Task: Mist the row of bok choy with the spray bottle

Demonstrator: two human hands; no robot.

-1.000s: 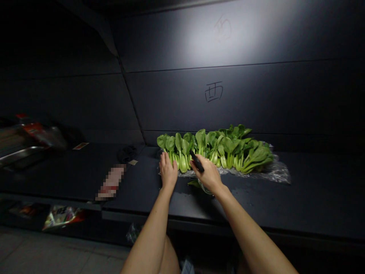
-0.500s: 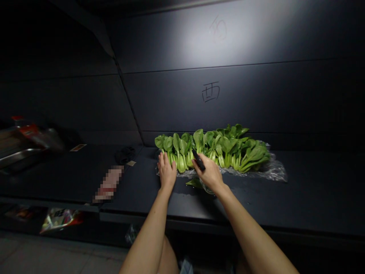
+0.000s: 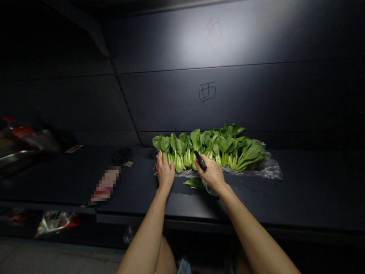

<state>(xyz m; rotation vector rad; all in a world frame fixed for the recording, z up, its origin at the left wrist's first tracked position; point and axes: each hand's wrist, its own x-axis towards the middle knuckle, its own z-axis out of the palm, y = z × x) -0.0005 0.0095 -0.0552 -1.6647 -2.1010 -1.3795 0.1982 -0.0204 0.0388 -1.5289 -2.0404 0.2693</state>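
A row of bok choy [image 3: 225, 146] lies along the dark shelf on clear plastic wrap [image 3: 272, 167], leaves towards the back panel and pale stems towards me. My left hand [image 3: 165, 173] rests against the stems at the row's left end, its fingers stretched out. In front of the middle of the row, my right hand [image 3: 213, 175] is wrapped round a spray bottle. The black head of this spray bottle [image 3: 200, 160] points at the greens, and its clear base shows below my palm. One loose green leaf [image 3: 193, 183] lies on the wet shelf between my hands.
Behind the greens stands a dark panel [image 3: 171, 99] with black handwritten marks. To the left lie a dark crumpled cloth-like thing [image 3: 122, 156], a blurred-out flat item [image 3: 105, 184] and red-and-clear packages [image 3: 31, 137]. A colourful packet [image 3: 55, 222] sits on the lower shelf.
The whole view has shifted slightly, so the scene sits a little further left. Both hands keep nearly the same places by the bok choy, and the loose leaf shows more fully.
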